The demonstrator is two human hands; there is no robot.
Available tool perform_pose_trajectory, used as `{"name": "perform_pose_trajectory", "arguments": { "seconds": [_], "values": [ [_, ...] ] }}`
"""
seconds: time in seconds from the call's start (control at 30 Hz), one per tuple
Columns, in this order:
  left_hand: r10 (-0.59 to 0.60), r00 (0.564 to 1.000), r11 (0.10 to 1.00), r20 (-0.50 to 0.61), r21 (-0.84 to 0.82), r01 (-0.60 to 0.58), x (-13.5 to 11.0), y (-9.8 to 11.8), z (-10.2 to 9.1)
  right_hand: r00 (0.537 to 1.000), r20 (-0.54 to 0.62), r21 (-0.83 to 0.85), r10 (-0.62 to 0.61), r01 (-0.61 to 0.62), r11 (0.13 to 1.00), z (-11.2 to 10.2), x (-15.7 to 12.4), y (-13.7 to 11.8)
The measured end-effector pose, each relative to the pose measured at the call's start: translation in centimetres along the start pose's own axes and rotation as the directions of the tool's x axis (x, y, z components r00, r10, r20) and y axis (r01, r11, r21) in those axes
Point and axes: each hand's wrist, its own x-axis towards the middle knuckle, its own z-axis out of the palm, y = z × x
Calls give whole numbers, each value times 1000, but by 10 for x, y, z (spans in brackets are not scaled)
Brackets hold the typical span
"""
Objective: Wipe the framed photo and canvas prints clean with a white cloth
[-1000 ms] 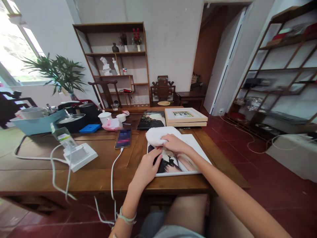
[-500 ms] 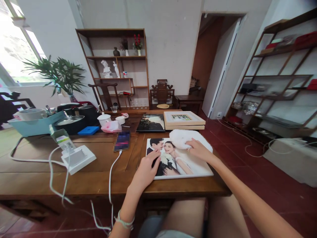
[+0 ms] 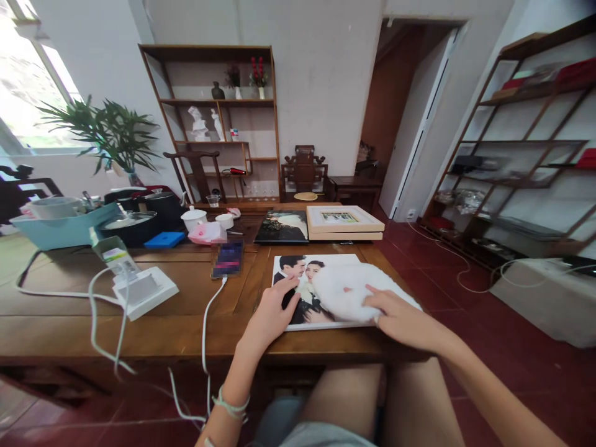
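A mounted photo print of a couple lies flat near the table's front edge. My left hand rests on its left part, fingers stretched out and holding nothing. A fluffy white cloth covers the print's right side and hangs past its right edge. My right hand grips this cloth against the print, some fingers pushed into the fluff and hidden.
Behind the print lie a dark photo panel and stacked pale wooden frames. To the left are a phone on a white cable, a white box, a blue box, teacups, pots and a light-blue bin on the wooden table.
My right hand has drawn the white cloth down the print toward me and slightly right. My left hand has stayed on the print's left part.
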Motion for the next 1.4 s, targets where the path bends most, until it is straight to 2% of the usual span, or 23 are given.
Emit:
{"name": "perform_pose_trajectory", "arguments": {
  "seconds": [0.1, 0.23, 0.33, 0.43, 0.6, 0.7, 0.77, 0.87, 1.0, 1.1, 1.17, 1.23, 1.33, 1.4],
  "values": [
    [14, 1000, 1000, 1, 26, -14, 0, -1, -1, 999, -22, 76, -48, 50, 996, -8, 48, 16],
    [-1, 1000, 999, 11, 41, 0, -1, -2, 0, 997, -69, 115, -26, 34, 993, -16, 100, 33],
    [-21, 1000, 998, 22, 53, 20, -1, -1, 0, 996, -87, 121, -4, 14, 993, -18, 119, 45],
    [-28, 999, 998, 19, 61, 27, 0, 0, 0, 995, -103, 118, 8, 5, 993, -17, 125, 52],
    [-10, 1000, 999, 11, 51, 9, 1, -2, 0, 991, -131, 75, 2, 8, 997, -12, 120, 45],
    [-25, 1000, 998, 19, 56, 24, 0, -4, 1, 992, -120, 38, -28, 33, 999, -9, 105, 32],
    [-32, 999, 998, 26, 60, 30, -1, -5, 1, 994, -104, 21, -37, 39, 999, -5, 84, 23],
    [-33, 999, 998, 29, 61, 31, -2, -5, 2, 997, -80, 1, -4, 4, 1000, 2, 37, 8],
    [-29, 999, 998, 32, 58, 27, -1, -4, 2, 999, 34, -42, -17, 18, 999, 11, -30, -12],
    [-32, 999, 999, 45, 45, 30, -1, -3, 2, 997, 72, -42, -33, 36, 998, 13, -54, -21],
    [-37, 998, 999, 55, 41, 35, -1, -2, 1, 996, 84, -28, -23, 25, 999, 12, -52, -20],
    [-37, 998, 998, 58, 45, 34, -1, -1, 0, 997, 77, -12, -2, 3, 1000, 9, -38, -15],
    [-30, 998, 998, 51, 48, 27, -2, -2, 0, 1000, 6, -18, 10, -10, 1000, 2, -1, 0],
    [-31, 998, 998, 46, 47, 29, -2, -3, 0, 998, -51, -34, -24, 23, 999, -3, 28, 11]
  ]
}}
